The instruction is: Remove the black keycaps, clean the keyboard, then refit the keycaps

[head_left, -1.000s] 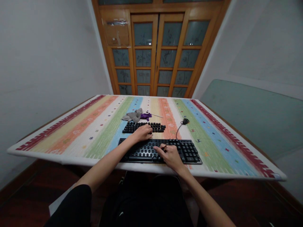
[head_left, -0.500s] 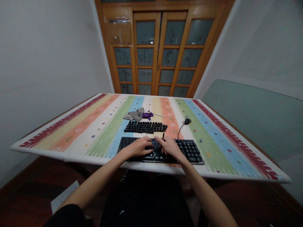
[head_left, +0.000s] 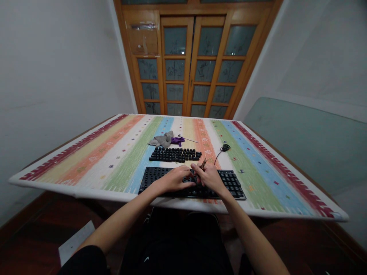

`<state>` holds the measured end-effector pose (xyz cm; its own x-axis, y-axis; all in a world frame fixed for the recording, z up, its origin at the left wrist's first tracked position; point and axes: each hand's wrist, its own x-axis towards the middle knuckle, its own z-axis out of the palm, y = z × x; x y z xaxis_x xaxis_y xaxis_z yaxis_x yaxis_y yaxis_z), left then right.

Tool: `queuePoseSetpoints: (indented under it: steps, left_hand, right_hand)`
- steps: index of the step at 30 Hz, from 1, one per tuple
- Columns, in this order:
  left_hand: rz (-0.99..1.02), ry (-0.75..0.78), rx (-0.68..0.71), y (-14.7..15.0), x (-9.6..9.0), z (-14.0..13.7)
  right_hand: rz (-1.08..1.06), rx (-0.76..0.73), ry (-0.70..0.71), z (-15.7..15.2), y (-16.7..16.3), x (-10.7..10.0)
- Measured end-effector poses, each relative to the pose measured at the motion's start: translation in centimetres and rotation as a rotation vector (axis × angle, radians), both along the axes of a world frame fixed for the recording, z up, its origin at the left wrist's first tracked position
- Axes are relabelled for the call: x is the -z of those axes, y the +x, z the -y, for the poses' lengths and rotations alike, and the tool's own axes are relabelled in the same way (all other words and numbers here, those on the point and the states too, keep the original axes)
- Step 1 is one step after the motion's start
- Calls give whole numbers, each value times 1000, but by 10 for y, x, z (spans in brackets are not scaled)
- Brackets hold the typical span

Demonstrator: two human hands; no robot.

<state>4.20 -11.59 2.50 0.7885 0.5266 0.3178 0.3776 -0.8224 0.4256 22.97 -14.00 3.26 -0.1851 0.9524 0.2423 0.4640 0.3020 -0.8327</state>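
A black keyboard [head_left: 232,181] lies near the table's front edge; its left part shows bare key posts and the number pad has its caps on. My left hand [head_left: 177,178] rests over its middle with curled fingers and the thumb pointing right; what the fingertips hold, if anything, is hidden. Touching or almost touching it, my right hand [head_left: 208,177] is closed round a thin brownish tool [head_left: 203,164] that sticks up past the fingers; its lower end is hidden. Just behind the keyboard, loose black keycaps [head_left: 174,154] are set out in rows.
A grey cloth [head_left: 162,139] and a purple cloth [head_left: 178,141] lie behind the keycaps, with a thin rod [head_left: 191,140] beside them. The keyboard's coiled cable [head_left: 225,148] is at the back right. A striped tablecloth [head_left: 120,160] covers the table.
My left hand has shifted slightly right, closer to the right hand. The tool in my right hand has gone from upright to leaning right, and the right hand has turned a little.
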Motion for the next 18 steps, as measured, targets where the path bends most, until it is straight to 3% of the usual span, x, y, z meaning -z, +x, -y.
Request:
queuePoseSetpoints:
  steps: [7,11,18]
  left_hand:
    - [-23,29,3,3,-1,-13]
    - [-65,123,-91,1,-4,-33]
    - [-311,281,-196,9,-3,-75]
  right_hand:
    - [72,72,121,7,8,5]
    - [90,109,165,11,16,8]
    - [99,134,123,18,31,9]
